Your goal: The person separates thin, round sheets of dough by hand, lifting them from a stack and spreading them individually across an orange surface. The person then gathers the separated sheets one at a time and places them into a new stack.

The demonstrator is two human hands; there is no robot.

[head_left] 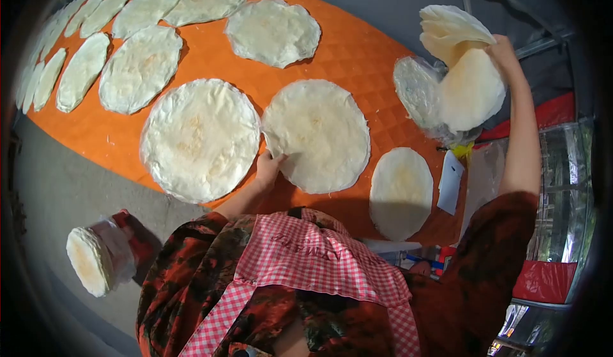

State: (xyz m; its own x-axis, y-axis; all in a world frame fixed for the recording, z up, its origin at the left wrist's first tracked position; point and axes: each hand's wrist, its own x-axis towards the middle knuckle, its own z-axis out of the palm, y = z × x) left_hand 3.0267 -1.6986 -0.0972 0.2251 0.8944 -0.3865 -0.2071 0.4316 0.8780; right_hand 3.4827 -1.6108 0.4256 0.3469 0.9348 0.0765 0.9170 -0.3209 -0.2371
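My left hand (269,167) is closed on the lower left edge of a round flatbread stack (322,133) near the middle of the orange table (249,95). Beside it on the left lies another round stack (199,140). At the upper right, my right hand (503,52) grips the edge of a bundle of thin flatbreads (472,89), folded and fanned out. That bundle is above a clear plastic bag (418,92). A single oval-looking flatbread (401,191) lies near the table's front right.
Several more flatbread piles (140,70) cover the table's left and back. A stack in plastic (90,261) stands off the table at the lower left. A white card (451,182) and yellow item (462,149) sit at the right edge, near a metal frame (543,45).
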